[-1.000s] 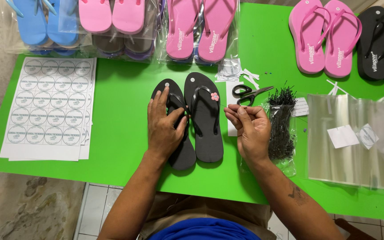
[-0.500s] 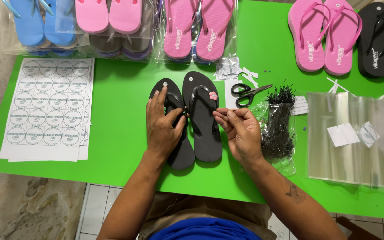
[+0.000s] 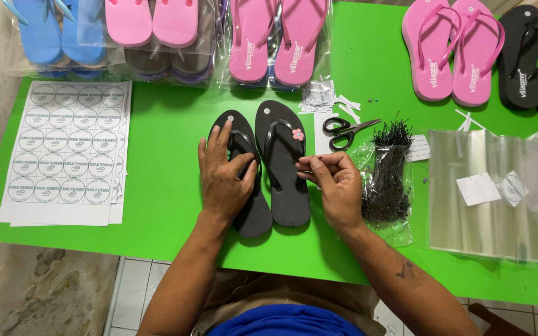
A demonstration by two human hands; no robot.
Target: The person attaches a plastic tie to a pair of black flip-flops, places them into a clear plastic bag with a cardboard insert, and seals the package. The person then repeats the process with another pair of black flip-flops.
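Two black rubber flip-flops (image 3: 278, 165) side by side; left hand (image 3: 224, 177) flat on left one, right hand (image 3: 337, 186) pinching strap (small black fastener, unclear) beside black-handled scissors (image 3: 344, 130).

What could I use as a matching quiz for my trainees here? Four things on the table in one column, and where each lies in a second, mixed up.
Things:
1. scissors
2. sheet of round stickers
3. left hand
4. bundle of black ties

Places:
A. at the table's left edge
B. pressing down on the left black sandal
C. in a clear bag right of the right hand
D. just right of the sandal with the small pink flower

Pairs: 1-D, 2-A, 3-B, 4-C
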